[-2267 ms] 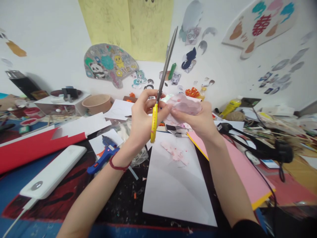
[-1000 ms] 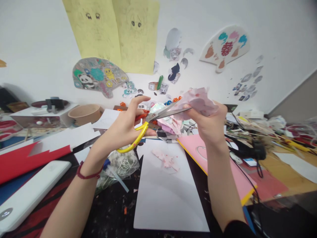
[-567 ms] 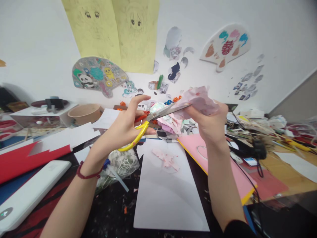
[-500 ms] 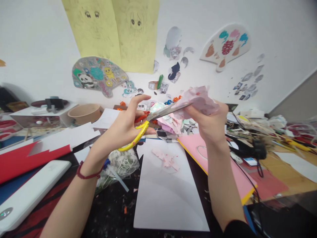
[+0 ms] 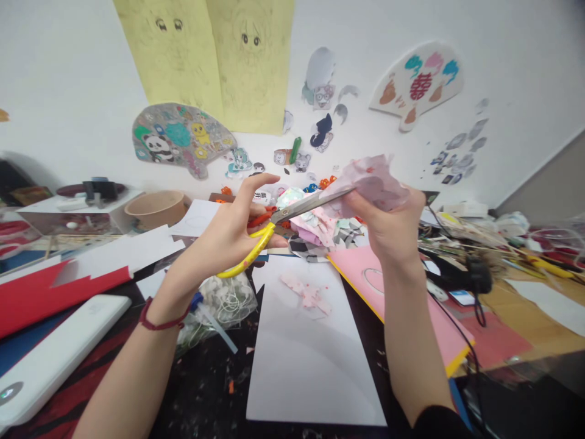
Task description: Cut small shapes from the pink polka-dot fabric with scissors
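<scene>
Steel blades [image 5: 315, 204] closed together; our left hand [image 5: 231, 228] gripped yellow-handled metal scissors [image 5: 284, 213], right hand [image 5: 395, 228] pinched thin pink fabric [image 5: 372, 174]: snip probably landed.

The wall [image 5: 365, 36] is evenly lit; the white sheet [image 5: 313, 366] is faintly shadowed; outer edges are stretched.

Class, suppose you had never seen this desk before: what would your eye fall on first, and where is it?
Probably the yellow-and-red scissors in the left hand, near the middle of the view, their blades reaching the thin pink material that the right hand holds. Next, perhaps, the yellow sheets with sketched faces on the wall above, or the white fan with a red symbol at upper right.
</scene>
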Motion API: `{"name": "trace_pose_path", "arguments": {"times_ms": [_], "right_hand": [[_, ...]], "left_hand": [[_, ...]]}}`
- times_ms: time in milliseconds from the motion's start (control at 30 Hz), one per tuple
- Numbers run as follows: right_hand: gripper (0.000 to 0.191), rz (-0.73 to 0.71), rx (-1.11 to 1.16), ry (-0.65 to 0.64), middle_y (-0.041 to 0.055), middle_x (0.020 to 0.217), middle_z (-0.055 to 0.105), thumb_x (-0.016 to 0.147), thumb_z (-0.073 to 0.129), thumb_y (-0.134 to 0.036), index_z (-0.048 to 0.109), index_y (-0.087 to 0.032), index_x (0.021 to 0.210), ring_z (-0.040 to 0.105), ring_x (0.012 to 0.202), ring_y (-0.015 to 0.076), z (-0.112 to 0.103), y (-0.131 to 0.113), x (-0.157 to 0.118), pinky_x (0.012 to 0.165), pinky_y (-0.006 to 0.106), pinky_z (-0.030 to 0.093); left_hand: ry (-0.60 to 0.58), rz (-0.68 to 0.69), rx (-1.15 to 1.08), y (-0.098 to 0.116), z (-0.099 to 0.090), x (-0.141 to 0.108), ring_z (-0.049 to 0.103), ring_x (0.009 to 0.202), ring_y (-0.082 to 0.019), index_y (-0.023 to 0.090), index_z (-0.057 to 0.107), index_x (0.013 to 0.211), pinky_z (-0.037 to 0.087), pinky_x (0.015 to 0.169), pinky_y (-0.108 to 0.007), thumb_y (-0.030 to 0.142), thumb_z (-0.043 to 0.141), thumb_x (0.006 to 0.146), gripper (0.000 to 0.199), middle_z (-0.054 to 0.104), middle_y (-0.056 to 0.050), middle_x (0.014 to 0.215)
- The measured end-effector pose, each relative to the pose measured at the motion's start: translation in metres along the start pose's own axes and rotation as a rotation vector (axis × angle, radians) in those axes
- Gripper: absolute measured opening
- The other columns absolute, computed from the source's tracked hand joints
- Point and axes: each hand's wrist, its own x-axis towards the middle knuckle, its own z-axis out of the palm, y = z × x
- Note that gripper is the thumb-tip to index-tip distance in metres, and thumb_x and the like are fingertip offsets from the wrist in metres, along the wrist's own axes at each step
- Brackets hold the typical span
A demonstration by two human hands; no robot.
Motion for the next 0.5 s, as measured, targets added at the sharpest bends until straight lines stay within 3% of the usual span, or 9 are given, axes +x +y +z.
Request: {"name": "trace_pose_path", "arguments": {"times_ms": [500], "right_hand": [[0.019, -0.014, 0.037, 0.024, -0.0049, 0.066, 0.064, 0.072, 0.087, -0.035, 0.070, -0.025, 0.069, 0.065, 0.071, 0.0149, 0.0028, -0.0014, 0.0006, 0.071, 0.033, 0.059]], "left_hand": [[0.012, 0.026, -0.044, -0.0004, 0.0012, -0.0007, 0.047, 0.057, -0.012, 0.019, 0.030, 0.148, 0.039, 0.058, -0.025, 0.037, 0.077, 0.084, 0.081, 0.050, 0.009, 0.063]]}}
